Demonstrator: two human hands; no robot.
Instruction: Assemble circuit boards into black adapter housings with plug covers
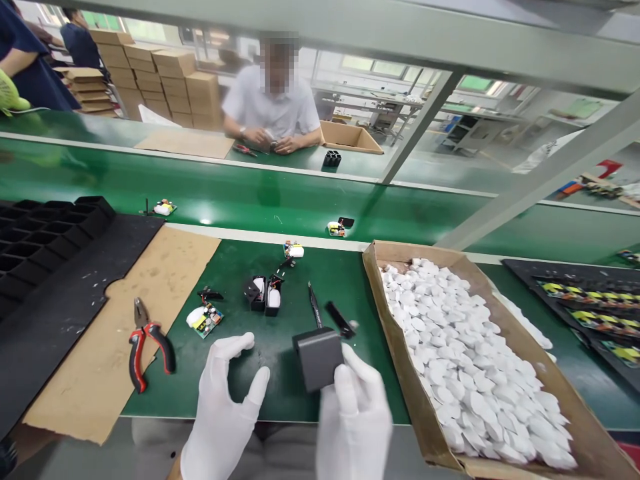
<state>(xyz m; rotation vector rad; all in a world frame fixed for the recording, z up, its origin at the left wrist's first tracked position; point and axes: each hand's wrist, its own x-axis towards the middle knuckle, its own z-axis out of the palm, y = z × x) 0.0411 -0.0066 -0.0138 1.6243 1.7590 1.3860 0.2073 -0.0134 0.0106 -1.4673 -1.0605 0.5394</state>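
Observation:
Both my hands wear white gloves. My right hand (354, 413) grips a black cube-shaped charger housing (318, 358) from below, just above the green mat (290, 393). My left hand (227, 393) hovers beside it to the left, thumb and fingers spread, holding nothing. Beyond the housing lie a thin black tool (315, 305) and a small black part (340, 319). Two open black housings with white inserts (265, 293) stand farther back. A small circuit board (205, 319) lies to their left.
Red-handled pliers (147, 341) rest on a cardboard sheet (120, 333). A black foam tray (45, 240) fills the left. A cardboard box (400, 347) of several white pieces stands at right. Beyond runs a green conveyor (240, 193), where a seated person works opposite.

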